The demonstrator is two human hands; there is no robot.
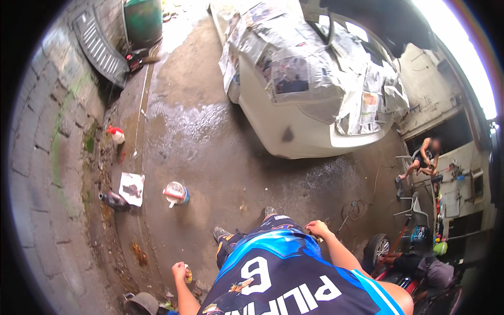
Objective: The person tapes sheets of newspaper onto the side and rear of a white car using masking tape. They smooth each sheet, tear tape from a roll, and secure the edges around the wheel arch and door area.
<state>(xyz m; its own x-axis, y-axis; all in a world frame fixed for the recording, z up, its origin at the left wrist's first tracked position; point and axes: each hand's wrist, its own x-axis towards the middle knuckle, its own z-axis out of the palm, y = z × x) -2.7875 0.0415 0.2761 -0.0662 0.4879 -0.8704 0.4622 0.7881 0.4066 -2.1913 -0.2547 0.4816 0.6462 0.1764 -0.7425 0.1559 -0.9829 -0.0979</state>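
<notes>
My left hand [179, 272] hangs low at my left side, closed around a small yellow-and-white thing [189, 274] whose kind I cannot make out. Out to the right of my hip is my right hand [317, 228], its fingers curled in. Whether it holds anything is too small to tell. On the wet floor ahead of my left hand stands a paint can [176, 193] with white smears on top. Beside it lies a white sheet [131, 189] with a dark patch, next to a dark bottle [114, 201].
A white car [310, 139] masked with newspaper stands ahead. A block wall [47, 157] runs along the left, near a red-and-white bottle [116, 135]. At right are a seated person [428, 153], a coiled hose or cable [357, 210], a wheel [377, 249] and another person [436, 271].
</notes>
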